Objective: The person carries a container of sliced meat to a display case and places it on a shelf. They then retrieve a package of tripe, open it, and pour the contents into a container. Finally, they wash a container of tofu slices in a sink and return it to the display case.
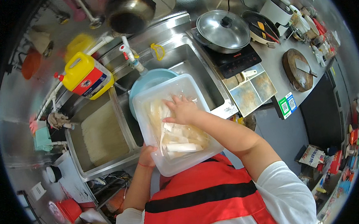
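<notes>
A translucent white plastic tub [193,84] is tilted at the sink's front edge, close to my red apron. My left hand [147,156] grips its left rim, thumb over the edge. Inside lie wet white and yellowish strips and rolled pieces [184,146]; their exact kind is unclear. My right hand [181,111] rests palm down on these pieces with fingers spread, not closed around any. Behind the tub and partly hidden by it, a light blue round basin [154,77] sits in the steel sink [192,56].
A white faucet [132,57] rises behind the basin. At left, a yellow jug [90,75] stands above the second sink basin [75,131]. To the right are a lidded pan [224,30] on an induction cooker [234,61] and a round chopping board [292,72] with a cleaver [303,66].
</notes>
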Tool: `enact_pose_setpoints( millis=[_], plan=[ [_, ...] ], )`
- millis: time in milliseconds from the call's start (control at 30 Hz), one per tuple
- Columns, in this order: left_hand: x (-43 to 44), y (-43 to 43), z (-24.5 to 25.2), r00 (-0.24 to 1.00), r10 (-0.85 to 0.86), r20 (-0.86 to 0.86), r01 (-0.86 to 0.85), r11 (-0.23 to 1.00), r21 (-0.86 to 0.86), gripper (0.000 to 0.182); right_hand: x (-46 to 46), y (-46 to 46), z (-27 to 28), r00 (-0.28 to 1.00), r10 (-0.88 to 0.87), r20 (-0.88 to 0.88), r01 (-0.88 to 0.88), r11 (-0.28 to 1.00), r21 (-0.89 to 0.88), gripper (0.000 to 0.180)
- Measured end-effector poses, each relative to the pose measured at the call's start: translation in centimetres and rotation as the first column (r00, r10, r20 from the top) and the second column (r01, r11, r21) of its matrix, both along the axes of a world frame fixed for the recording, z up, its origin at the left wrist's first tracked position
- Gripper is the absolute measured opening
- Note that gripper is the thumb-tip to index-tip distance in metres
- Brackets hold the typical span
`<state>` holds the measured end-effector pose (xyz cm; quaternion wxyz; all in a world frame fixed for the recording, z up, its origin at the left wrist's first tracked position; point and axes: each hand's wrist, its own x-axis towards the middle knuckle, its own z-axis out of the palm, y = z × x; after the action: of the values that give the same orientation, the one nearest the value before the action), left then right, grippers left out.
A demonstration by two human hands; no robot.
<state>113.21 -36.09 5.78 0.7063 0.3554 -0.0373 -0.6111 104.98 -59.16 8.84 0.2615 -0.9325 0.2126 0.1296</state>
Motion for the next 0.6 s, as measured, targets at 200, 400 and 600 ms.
enact_pose_setpoints(
  millis=[200,400,600],
  plan=[
    [2.6,-3.3,-0.9,0.998,-0.063,0.018,0.062,0.997,0.035,0.081,1.6,-3.0,-2.2,0.996,-0.042,-0.076,0.049,0.994,0.099,0.082],
    [4.1,-5.3,-0.7,0.991,-0.128,-0.031,0.131,0.975,0.178,0.083,1.4,-4.1,-5.4,0.992,-0.103,-0.068,0.108,0.991,0.081,0.081],
    [4.3,-6.9,-0.2,0.989,-0.141,0.047,0.127,0.965,0.229,0.073,0.9,-4.8,-8.4,0.987,-0.162,0.021,0.157,0.974,0.162,0.079]
  ],
)
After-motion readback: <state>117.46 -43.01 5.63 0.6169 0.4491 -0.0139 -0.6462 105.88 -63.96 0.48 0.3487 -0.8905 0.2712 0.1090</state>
